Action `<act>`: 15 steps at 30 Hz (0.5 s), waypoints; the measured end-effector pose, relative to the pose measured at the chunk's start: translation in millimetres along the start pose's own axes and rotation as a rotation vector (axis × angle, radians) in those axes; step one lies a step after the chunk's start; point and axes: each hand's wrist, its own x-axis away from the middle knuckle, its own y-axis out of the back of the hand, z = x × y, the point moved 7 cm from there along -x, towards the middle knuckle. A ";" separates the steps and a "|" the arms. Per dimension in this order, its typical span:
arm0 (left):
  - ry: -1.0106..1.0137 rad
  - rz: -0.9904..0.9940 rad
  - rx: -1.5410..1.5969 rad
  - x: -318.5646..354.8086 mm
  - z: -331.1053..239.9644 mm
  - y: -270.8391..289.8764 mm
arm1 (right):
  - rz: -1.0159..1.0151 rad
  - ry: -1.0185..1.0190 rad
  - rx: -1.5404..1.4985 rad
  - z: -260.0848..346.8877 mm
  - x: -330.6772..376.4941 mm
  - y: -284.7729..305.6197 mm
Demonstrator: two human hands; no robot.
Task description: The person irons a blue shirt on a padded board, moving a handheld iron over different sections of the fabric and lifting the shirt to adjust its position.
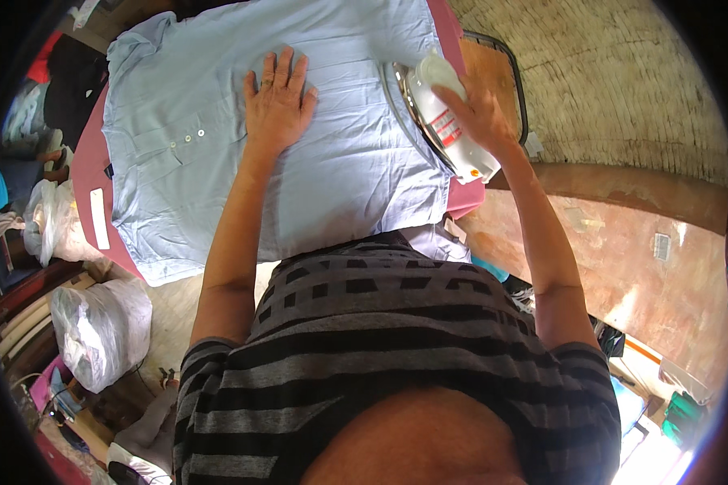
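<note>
A light blue shirt (332, 174) is spread over a padded board with a dull red cover (91, 174). Three white buttons (188, 138) show on the shirt's left part. My left hand (279, 105) lies flat on the cloth, fingers a little apart and pointing away from me. Near the shirt's right edge, my right hand (484, 113) grips a white clothes iron (449, 133) with red markings and an orange spot at its near end. The iron's metal plate is tilted up toward the left. The fingers under its handle are partly hidden.
A dark metal tube frame (521, 89) curves round a wooden panel (493, 69) beyond the board's right end. Bagged bundles in see-through plastic (101, 331) and piled clothes stand at the left. A brown panel (615, 234) spans the right side.
</note>
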 end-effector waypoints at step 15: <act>0.015 0.000 0.016 3.3 15.7 -5.6 | 0.102 -0.232 0.006 49.5 -66.1 -37.3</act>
